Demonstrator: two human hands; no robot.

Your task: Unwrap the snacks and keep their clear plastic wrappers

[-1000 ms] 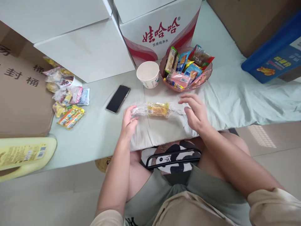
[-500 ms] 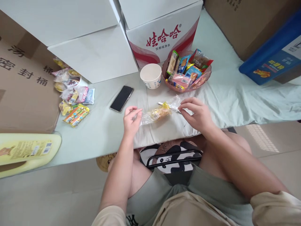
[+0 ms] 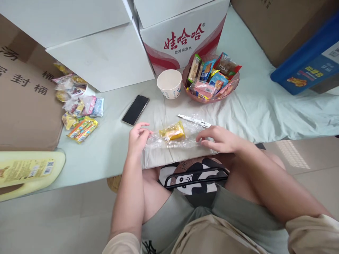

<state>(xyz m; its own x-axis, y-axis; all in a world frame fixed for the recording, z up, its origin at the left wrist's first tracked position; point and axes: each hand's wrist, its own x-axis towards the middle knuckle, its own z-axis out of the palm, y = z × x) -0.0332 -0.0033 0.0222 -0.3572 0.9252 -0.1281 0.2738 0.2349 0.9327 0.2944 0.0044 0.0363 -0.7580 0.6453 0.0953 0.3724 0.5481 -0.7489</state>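
Observation:
A small snack in a yellow wrapper [image 3: 172, 131] lies on a crinkled sheet of clear plastic wrap [image 3: 188, 134], which is spread at the table's front edge. My left hand [image 3: 138, 137] is closed, thumb and forefinger pinching the left end of the wrap. At the other end, my right hand [image 3: 221, 138] has its fingers curled on the wrap's right edge; the exact contact is hard to see. Just behind the wrap, near my right fingers, lies a white pen [image 3: 194, 120]. Neither hand touches the snack.
Behind are a black phone [image 3: 135, 109], a white paper cup [image 3: 169, 84] and a pink glass bowl [image 3: 225, 98] of packaged snacks. Piled candy packets [image 3: 83, 128] lie left, beside a yellow jug [image 3: 53, 169]. White cartons [image 3: 103, 56] and a blue container [image 3: 302, 67] stand around.
The wrap has been spread flatter between my hands. My left hand moved left, my right hand came down towards the front edge, and the pen now lies apart from my fingers.

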